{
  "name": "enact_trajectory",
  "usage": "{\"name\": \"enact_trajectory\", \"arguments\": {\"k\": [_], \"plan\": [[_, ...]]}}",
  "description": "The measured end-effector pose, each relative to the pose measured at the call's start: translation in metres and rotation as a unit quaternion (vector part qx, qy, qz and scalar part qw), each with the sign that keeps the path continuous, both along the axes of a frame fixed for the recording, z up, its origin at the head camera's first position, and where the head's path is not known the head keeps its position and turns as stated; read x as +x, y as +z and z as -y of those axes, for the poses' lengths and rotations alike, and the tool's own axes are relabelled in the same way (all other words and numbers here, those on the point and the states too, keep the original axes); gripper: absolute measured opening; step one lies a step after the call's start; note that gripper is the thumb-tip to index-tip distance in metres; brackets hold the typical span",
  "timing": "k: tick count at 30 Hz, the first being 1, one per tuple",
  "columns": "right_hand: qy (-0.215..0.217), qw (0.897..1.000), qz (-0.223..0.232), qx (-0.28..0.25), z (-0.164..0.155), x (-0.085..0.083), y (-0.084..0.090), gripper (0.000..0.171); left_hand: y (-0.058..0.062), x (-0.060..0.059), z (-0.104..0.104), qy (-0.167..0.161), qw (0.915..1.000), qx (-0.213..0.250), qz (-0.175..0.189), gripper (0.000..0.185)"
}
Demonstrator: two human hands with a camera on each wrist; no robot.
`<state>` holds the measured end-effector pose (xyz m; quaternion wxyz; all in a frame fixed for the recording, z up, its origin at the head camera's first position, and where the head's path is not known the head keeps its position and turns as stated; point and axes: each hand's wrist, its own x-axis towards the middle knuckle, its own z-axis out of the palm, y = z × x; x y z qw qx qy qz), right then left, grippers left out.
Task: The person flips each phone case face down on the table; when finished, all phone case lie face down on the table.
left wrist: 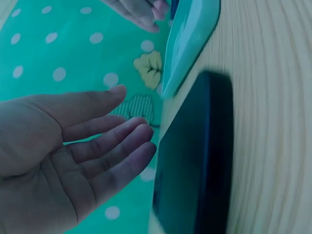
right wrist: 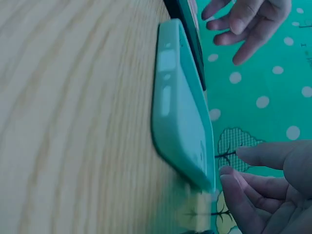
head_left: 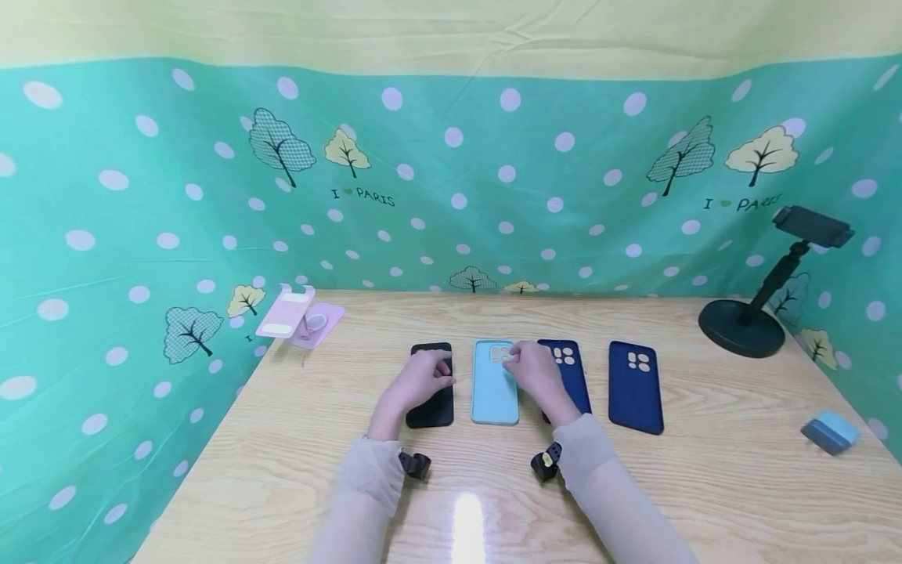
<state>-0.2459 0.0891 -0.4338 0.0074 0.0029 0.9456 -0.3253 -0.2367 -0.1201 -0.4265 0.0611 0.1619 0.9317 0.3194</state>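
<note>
From the head camera I see four phone cases in a row on the wooden table (head_left: pixel 705 486). My left hand (head_left: pixel 421 381) sits over the black case (head_left: pixel 431 407), fingers relaxed and gripping nothing. My right hand (head_left: pixel 535 374) reaches to nine o'clock, its fingertips at the camera cut-out of the light blue case (head_left: pixel 493 392); whether they pinch the edge I cannot tell here. Under that hand lies a navy case (head_left: pixel 572 374), with a second navy case (head_left: pixel 636 385) at three o'clock of it. A pink stand (head_left: pixel 294 315) is at ten o'clock, a black phone holder (head_left: pixel 761 313) at two o'clock, a small blue block (head_left: pixel 831 431) at four o'clock.

The left wrist view shows the left hand (left wrist: pixel 73 161) with straight, spread fingers held just off the black case (left wrist: pixel 195 161), not touching.

The right wrist view shows the right hand (right wrist: pixel 265 190) loosely extended just beside the light blue case's (right wrist: pixel 180 112) end, holding nothing.
</note>
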Motion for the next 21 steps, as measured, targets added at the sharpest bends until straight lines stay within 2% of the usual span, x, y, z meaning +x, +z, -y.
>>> {"name": "enact_trajectory", "arguments": {"k": [4,7,12,18,21], "plan": [[0.002,1.0,0.013,0.027,-0.004,-0.001,-0.003,0.017,-0.005,-0.004,-0.014,-0.015,0.9998,-0.001,0.011,0.046],[0.002,0.999,0.021,0.038,-0.006,-0.001,-0.006,0.014,-0.007,-0.005,-0.023,-0.013,0.9997,-0.006,0.021,0.047],[0.004,0.998,0.033,0.051,-0.008,-0.002,-0.012,0.027,-0.009,-0.006,-0.034,-0.009,0.9992,-0.011,0.037,0.047],[0.005,0.998,0.047,0.039,-0.008,-0.004,-0.013,0.032,-0.011,-0.005,-0.042,-0.001,0.9988,-0.018,0.045,0.012],[0.007,0.998,0.044,0.033,-0.008,-0.005,-0.014,0.032,-0.012,-0.005,-0.044,0.005,0.9992,-0.016,0.036,0.014]]}}
